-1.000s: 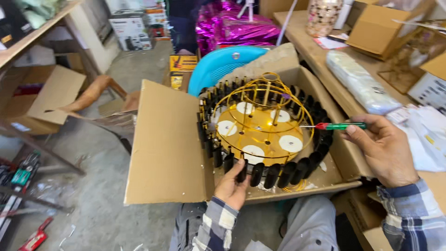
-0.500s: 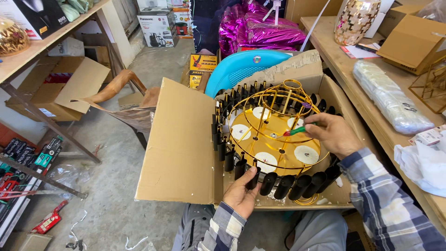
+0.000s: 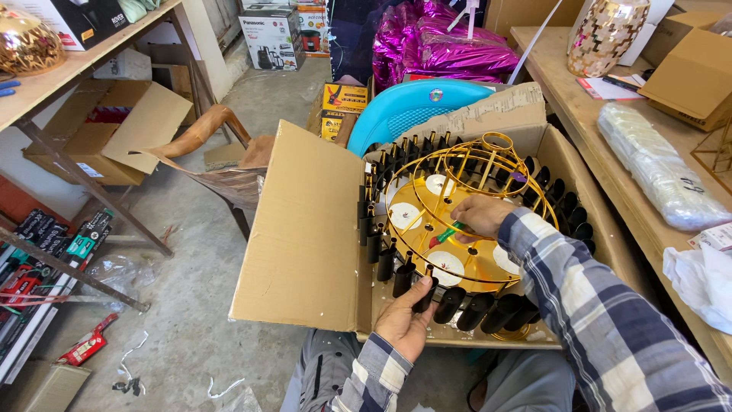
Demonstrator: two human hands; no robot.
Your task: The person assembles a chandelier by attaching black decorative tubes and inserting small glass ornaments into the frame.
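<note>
Head view: an open cardboard box rests on the person's lap, its left flap folded out flat; inside lies a round gold lamp frame, a wire cage over a shiny gold disc with white round patches, ringed by black tubes standing close together along its edge. The left hand is at the near rim of the frame, fingers curled around one black tube, gripping it. The right hand reaches in through the gold wires over the disc, closed around a screwdriver with a green and red handle; its tip points down and left toward the disc, though the contact point is too small to tell. Both sleeves are blue-and-white plaid.

Beyond the box, touching its far wall, stands a turquoise plastic chair; behind that lie shiny magenta foil bags. To the right runs a wooden table bearing a clear-wrapped bundle, a brown carton and a gold-and-white patterned vase. To the left, an open empty carton sits under a shelf; the concrete floor below holds scraps of plastic.
</note>
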